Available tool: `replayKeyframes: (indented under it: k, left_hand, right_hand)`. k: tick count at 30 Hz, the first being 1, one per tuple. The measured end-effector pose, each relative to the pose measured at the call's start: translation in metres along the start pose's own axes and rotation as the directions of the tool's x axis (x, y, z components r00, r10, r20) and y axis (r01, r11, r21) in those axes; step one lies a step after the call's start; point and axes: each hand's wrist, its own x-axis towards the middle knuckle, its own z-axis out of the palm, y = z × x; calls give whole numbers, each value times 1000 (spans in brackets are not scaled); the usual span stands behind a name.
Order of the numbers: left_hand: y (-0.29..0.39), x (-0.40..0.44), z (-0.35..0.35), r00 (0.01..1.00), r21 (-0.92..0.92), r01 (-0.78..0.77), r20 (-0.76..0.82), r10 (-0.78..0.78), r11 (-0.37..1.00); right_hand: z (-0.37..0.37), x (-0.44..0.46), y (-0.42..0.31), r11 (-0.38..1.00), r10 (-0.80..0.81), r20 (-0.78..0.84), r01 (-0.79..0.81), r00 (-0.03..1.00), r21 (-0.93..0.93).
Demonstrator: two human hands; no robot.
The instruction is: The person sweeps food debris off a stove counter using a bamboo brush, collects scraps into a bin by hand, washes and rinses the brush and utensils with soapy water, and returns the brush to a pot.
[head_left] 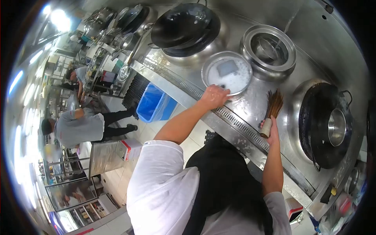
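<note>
My left hand (214, 97) is closed on the near rim of a round metal basin (249, 84). Foamy water fills this basin, and a grey-blue scouring pad (227, 68) floats in the suds. Beside my fingers a small dark spot shows in the foam; I cannot make out what it is. In my right hand (271, 135) is a bamboo wok brush (274, 105), gripped round its pale bound handle with the bristles pointing away from me. The brush is over the steel counter (250, 102), to the right of the basin.
A large black wok (181, 27) sits on the burner at back left. Behind the basin stands a metal pot (290, 47) with water running into it. Another wok (317, 117) at right holds a steel bowl (337, 127). A blue bin (150, 102) and two other people are at left.
</note>
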Motion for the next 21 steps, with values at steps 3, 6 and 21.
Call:
replayKeyframes:
  k: [3,6,21]
  left_hand:
    - [-35,-23,-12,995,58,64,74,-68,996]
    - [-75,-40,-9,998,-38,54,26,-53,998]
    - [-254,4,67,805,-118,565,298,-514,816]
  right_hand:
    - [24,-9,6,999,-10,-17,10,1000,47]
    - [10,35,25,998,-18,-1,18,1000,-56]
    - [85,79,37,940,19,239,-99,971,328]
